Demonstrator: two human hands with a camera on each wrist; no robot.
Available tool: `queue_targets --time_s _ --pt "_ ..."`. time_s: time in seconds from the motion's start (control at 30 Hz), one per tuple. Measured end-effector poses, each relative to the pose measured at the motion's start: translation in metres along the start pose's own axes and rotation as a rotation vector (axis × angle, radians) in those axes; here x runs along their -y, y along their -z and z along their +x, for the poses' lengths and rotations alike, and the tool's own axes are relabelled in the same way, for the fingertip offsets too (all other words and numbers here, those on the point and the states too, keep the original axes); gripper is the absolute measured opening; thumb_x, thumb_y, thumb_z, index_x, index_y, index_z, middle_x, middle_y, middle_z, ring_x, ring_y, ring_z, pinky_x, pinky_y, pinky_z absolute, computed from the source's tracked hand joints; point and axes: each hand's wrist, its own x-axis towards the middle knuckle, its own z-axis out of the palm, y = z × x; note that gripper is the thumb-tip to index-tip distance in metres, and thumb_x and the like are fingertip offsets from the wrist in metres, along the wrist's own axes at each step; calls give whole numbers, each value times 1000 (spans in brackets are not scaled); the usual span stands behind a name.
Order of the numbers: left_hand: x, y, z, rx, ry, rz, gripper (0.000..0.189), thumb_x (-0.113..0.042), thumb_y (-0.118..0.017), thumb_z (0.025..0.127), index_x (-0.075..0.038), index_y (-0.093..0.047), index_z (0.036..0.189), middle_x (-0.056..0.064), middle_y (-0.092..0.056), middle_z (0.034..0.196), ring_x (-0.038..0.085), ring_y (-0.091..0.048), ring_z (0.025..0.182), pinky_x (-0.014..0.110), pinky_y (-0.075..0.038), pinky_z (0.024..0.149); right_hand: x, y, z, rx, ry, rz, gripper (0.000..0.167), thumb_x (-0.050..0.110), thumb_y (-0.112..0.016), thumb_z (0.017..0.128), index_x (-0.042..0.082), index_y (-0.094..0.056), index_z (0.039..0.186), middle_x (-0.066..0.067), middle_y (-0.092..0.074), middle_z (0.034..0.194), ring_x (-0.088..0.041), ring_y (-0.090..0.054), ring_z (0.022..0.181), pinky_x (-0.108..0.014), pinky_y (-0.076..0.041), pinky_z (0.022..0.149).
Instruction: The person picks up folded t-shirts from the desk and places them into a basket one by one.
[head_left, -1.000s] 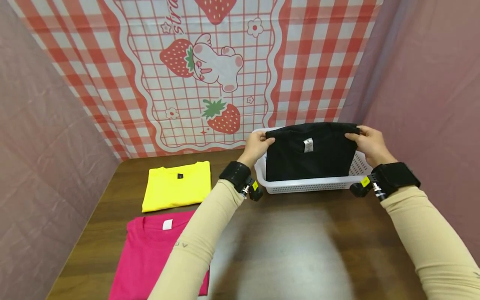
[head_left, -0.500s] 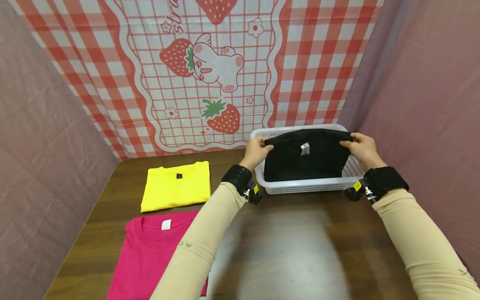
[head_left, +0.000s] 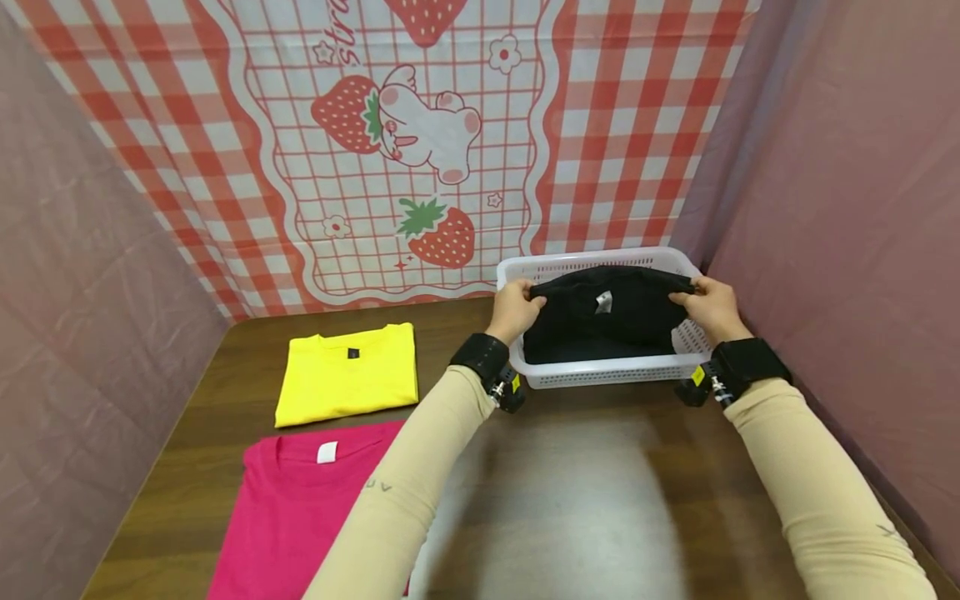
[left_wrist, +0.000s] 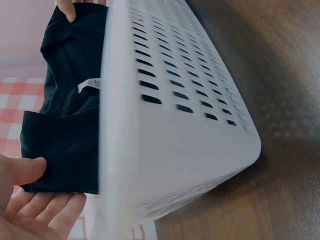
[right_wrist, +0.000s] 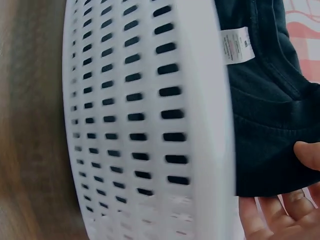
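Observation:
A folded black T-shirt (head_left: 600,325) with a white neck label hangs between both hands, its lower part down inside a white plastic basket (head_left: 615,372). At the shirt's upper left corner my left hand (head_left: 516,310) pinches the cloth, thumb on the near face and fingers behind. The opposite corner is pinched the same way by my right hand (head_left: 711,307). In the left wrist view the thumb (left_wrist: 27,171) presses the black cloth beside the basket's rim. The right wrist view has fingers (right_wrist: 272,212) under the shirt's edge. The shirt's bottom is hidden by the basket wall.
A folded yellow T-shirt (head_left: 348,379) lies left of the basket on the wooden table (head_left: 570,492). Nearer, a folded pink T-shirt (head_left: 292,508) is partly covered by the left sleeve. A checkered strawberry cloth (head_left: 442,150) hangs behind, and pink curtains (head_left: 832,208) flank the table.
Both hands have lowered the black T-shirt deeper into the basket. My right hand has moved left and down, and more of the basket's back rim shows.

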Motion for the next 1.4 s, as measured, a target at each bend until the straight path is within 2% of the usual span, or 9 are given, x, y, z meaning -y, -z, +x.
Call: queue_targets --time_s 0.3,0.4,0.53,0.67,0.77,0.87,1.03,1.2,1.4 --pt "-50 26 -44 -101 8 257 20 -10 -66 87 -6 -71 106 13 -72 106 26 -68 101 35 -55 87 -5 -6 -2 -94 67 -226 35 15 -64 87 -11 -59 111 -33 -61 101 -38 -55 89 -36 -43 73" --pt "-51 27 -45 -118 13 277 20 -12 -67 87 -7 -72 106 13 -72 107 27 -68 101 36 -55 87 -3 -10 2 -59 19 -133 41 14 -60 90 -11 -55 122 -37 -58 111 -22 -66 74 -31 -51 69" --pt "-48 25 -41 -102 15 207 22 -9 -66 87 -4 -71 108 13 -74 104 28 -69 99 35 -54 88 -4 -19 6 52 -42 160 49 6 -48 96 -15 -34 138 -40 -43 128 10 -56 48 -13 -52 52" --pt "-47 23 -39 -69 56 121 35 -9 -63 88 -1 -63 122 16 -71 112 28 -68 104 35 -54 92 -5 -28 7 91 -41 260 59 4 -46 97 -13 -18 146 -41 -30 143 15 -55 57 -7 -51 56" --pt "-47 21 -39 -38 88 69 45 -8 -61 89 1 -53 132 19 -66 123 28 -67 109 35 -53 95 -6 -32 6 88 -29 215 67 8 -49 96 -10 -12 149 -40 -27 147 -10 -66 91 -4 -47 57" --pt "-47 19 -40 -6 103 52 49 -7 -59 89 1 -48 136 20 -62 129 27 -66 112 35 -53 96 -8 -32 5 85 -21 168 71 12 -52 96 -8 -11 150 -41 -25 149 -43 -48 125 -3 -42 57" --pt "-47 17 -40 37 81 76 47 -7 -56 91 0 -48 137 21 -59 133 29 -62 118 35 -51 99 -9 -32 7 119 -31 109 73 19 -51 97 -7 -10 151 -41 -26 148 -51 -37 134 -21 -52 76" --pt "-50 20 -41 129 28 134 42 -7 -54 93 -1 -52 134 17 -60 134 27 -61 119 35 -49 103 -6 -28 7 245 1 -100 65 24 -50 98 -12 -23 146 -42 -33 143 -52 -39 132 -56 -39 107" --pt "-60 14 -43 430 -60 382 34 -17 -52 98 -5 -58 130 11 -62 133 23 -59 122 32 -45 107 -1 -32 0 464 213 -419 48 23 -52 97 -14 -49 128 -39 -52 128 -51 -51 117 -58 -43 99"
